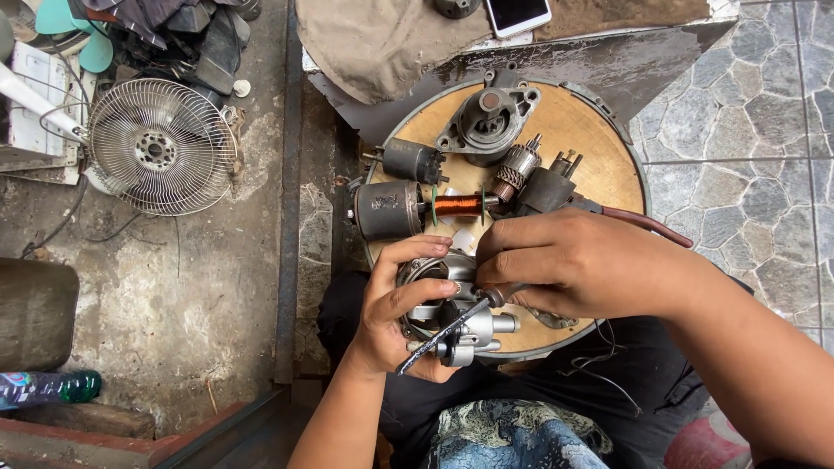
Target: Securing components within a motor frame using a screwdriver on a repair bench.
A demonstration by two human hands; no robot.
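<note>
From the head camera: your left hand (pixel 395 317) cups the silver motor housing (pixel 452 321) at the round board's (pixel 608 165) near edge, fingers curled around it. Your right hand (pixel 565 265) pinches a screwdriver (pixel 447 332) against it. The armature (pixel 516 167), copper coil (pixel 458 205) and end housing (pixel 486 122) lie apart mid-board, so much remains unassembled.

The person is showing two bare forearms with no sleeves, watch or rings, the left hand (pixel 401 304) and right hand (pixel 565 265) both ungloved, and, below the fingers, is wearing dark black trousers beside a blue-and-cream patterned cloth (pixel 512 434).
</note>
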